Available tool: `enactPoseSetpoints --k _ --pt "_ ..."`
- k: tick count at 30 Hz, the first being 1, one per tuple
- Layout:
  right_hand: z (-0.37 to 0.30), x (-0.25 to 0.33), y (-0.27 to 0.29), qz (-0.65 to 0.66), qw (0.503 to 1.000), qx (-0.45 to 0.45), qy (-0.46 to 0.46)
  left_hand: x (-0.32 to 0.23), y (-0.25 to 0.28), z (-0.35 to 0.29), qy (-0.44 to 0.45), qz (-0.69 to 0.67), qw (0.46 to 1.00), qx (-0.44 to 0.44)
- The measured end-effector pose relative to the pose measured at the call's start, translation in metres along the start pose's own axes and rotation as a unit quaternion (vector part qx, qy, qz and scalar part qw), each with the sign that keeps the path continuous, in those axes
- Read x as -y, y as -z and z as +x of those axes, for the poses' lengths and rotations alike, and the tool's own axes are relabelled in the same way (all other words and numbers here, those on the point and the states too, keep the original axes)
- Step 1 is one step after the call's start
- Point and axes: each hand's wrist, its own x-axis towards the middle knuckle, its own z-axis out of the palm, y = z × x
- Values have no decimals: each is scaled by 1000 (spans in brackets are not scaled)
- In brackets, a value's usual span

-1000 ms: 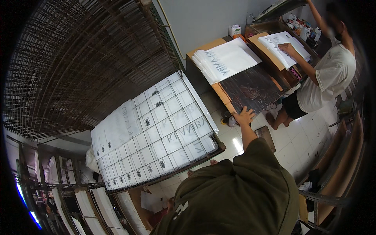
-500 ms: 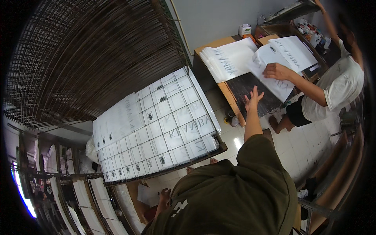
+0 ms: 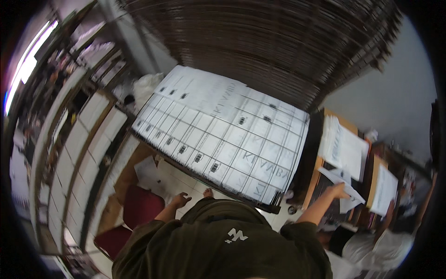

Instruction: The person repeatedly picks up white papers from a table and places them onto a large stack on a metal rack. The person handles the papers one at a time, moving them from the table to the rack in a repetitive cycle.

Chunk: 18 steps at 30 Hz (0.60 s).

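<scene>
My right hand (image 3: pixel 335 190) is closed on a white printed sheet (image 3: pixel 356 199), thin and plastic-looking, beside the worktable at the right. The sheet is bent and hangs partly over the table's dark surface. My left hand (image 3: pixel 180 200) hangs low near my side, fingers apart, holding nothing. In front of me lies a layer of white printed sheets (image 3: pixel 204 125) on a wire drying rack. Dark wires cross over most of them in a grid. A pile of white printed sheets (image 3: pixel 344 149) lies on the worktable, beyond my right hand.
Raised wire tiers (image 3: pixel 260 51) slant above the rack. A co-worker in a white shirt (image 3: pixel 371 249) is at the lower right, near another printed sheet (image 3: pixel 384 190). Shelves with white stacks (image 3: pixel 69 162) run along the left. A dark red chair (image 3: pixel 141 207) stands behind my left hand.
My view has swung left toward the rack. My right hand, empty and spread before, now grips the sheet that the co-worker's hand was on. My left hand stays low at my side.
</scene>
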Motion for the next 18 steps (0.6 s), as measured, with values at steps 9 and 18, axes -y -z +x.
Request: enactPoseSetpoints --k 9,18 --pt "-92 190 -134 -95 847 506 136 -7 -23 -35 66 -19 997 -17" --pt "-349 293 -164 -226 332 915 48 50 -27 -15 123 -110 986 4"
